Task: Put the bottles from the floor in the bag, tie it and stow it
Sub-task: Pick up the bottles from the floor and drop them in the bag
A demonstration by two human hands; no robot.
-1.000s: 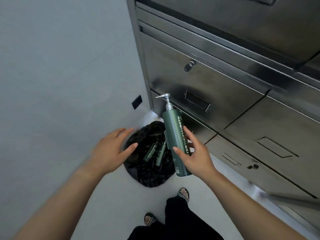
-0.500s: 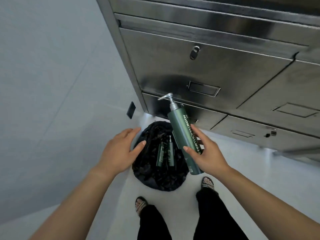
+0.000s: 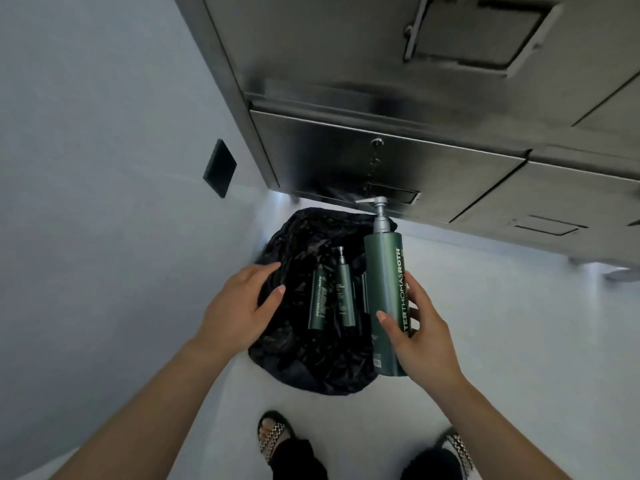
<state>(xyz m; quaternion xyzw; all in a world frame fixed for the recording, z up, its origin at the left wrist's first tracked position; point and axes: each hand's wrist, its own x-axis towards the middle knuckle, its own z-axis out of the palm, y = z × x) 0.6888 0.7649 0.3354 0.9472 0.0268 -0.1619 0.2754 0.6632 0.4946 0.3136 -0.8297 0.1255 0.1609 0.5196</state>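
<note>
Currently bottle [image 3: 385, 289] is held over the bag's [image 3: 311, 362] right edge, long axis running from person to cabinet [image 3: 398, 157], pump end toward the cabinet, spout pointing left. Dark green body, silver pump, white "PETERTHOMASROTH" lettering along its side. Right hand [image 3: 420, 337] grips its lower half, thumb across the front, fingers behind. Left hand [image 3: 239, 306] is flat and relaxed, fingers straight, at the bag's left edge; contact unclear. Black bag sits open on the floor [image 3: 485, 341], two small bottles [image 3: 320, 301] side by side inside, pumps toward the cabinet.
</note>
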